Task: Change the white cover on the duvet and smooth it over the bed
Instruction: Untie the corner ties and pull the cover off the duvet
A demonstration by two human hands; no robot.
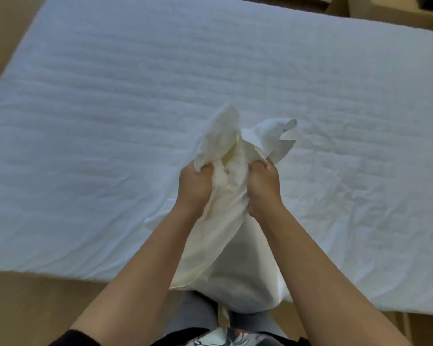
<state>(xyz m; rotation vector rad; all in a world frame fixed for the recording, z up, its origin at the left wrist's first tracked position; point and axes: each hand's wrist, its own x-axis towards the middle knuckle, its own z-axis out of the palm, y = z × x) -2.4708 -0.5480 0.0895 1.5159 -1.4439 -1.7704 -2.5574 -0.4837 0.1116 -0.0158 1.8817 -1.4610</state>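
Fingers of both hands curled tight into the bunched white cotton duvet cover. Left hand grips one fold, right hand another, fists close w/ cloth wadded btwn them. Cover's top sticks up past the knuckles, rest hangs down btwn the forearms over the near edge of the bed, a wide white quilted mattress. Tan floor below, grey trousers at the bottom.
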